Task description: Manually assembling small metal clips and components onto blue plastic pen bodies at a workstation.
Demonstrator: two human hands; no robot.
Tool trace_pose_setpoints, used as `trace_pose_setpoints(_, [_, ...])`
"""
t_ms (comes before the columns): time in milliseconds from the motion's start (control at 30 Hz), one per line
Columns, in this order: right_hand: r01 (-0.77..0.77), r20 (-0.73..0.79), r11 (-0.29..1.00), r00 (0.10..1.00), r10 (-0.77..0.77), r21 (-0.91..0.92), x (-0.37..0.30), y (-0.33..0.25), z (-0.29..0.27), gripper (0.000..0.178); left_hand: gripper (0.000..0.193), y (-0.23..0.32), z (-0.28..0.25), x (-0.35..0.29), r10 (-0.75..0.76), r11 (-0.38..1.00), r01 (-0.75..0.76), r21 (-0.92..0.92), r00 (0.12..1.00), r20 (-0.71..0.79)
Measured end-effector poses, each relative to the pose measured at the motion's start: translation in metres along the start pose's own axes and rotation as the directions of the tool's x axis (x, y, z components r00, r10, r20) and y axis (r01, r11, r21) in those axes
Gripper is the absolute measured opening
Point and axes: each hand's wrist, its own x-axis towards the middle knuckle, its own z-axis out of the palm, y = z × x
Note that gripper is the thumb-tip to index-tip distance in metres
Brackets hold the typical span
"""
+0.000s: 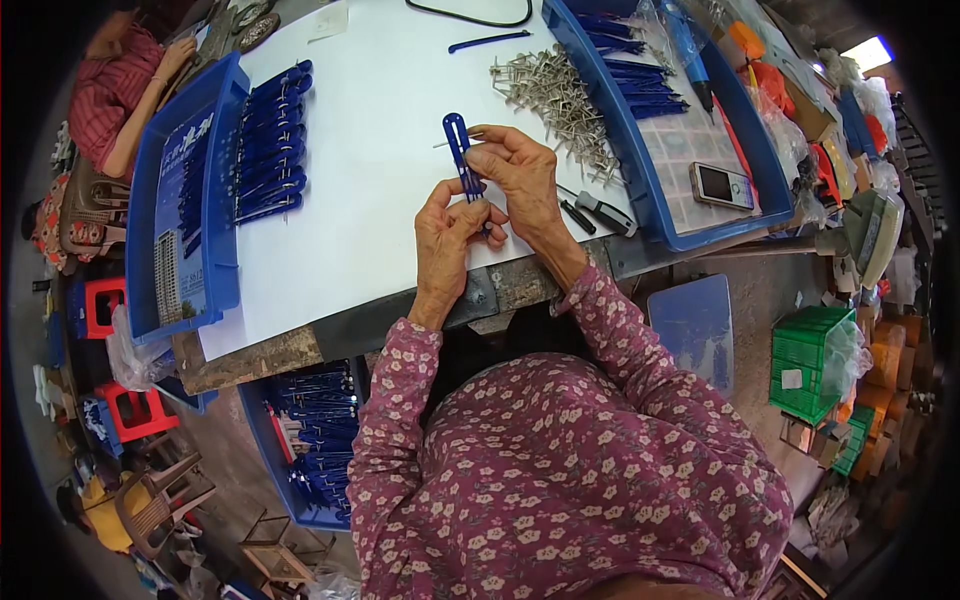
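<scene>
Over the white-covered table, my left hand (446, 243) is closed around the lower end of a long blue slotted plastic piece (455, 135), which stands nearly upright in view. The thumb and fingers of my right hand (528, 185) pinch the same piece higher up, at its right side. A thin metal pin (440, 145) sticks out to the left of the slotted piece. Whatever lies between the right fingertips is hidden. A heap of small metal pins (560, 105) lies beyond my right hand. Beside that hand are a grey-handled tool (608, 213) and a short black tool (577, 217).
Blue trays stand left (228, 250) and right (650, 205) on the table, the right one holding a phone (722, 187). Bundled blue pieces (272, 150) lie beside the left tray. A single blue strip (489, 41) lies farther back. Another person's arm (135, 120) shows at far left.
</scene>
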Motion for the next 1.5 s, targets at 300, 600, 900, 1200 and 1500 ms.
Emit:
trace_pose_setpoints(300, [0.003,0.078,0.996,0.997,0.004,-0.094,0.007,-0.005,0.003,0.035,0.024,-0.001,-0.004,-0.002,0.000,1.000,0.000,0.010,1.000,-0.007])
trace_pose_setpoints(600, [0.000,0.074,0.991,0.997,0.010,-0.135,0.013,0.002,0.007,0.020,0.023,-0.001,-0.006,-0.005,0.009,0.999,-0.009,0.031,1.000,-0.017])
trace_pose_setpoints(900, [0.066,0.044,0.966,0.997,-0.057,-0.250,0.013,-0.004,0.016,0.022,0.022,0.000,-0.007,-0.008,0.013,0.999,-0.012,0.036,1.000,-0.026])
trace_pose_setpoints(1200, [-0.089,0.097,0.949,0.988,0.123,-0.302,0.019,0.001,0.004,0.025,0.019,0.002,-0.007,-0.010,0.019,0.999,-0.018,0.051,0.999,-0.027])
trace_pose_setpoints(1500, [0.200,0.109,0.950,0.978,-0.179,-0.240,0.016,-0.002,0.016,0.042,0.019,0.002,-0.007,-0.010,0.017,0.998,-0.015,0.059,0.999,-0.039])
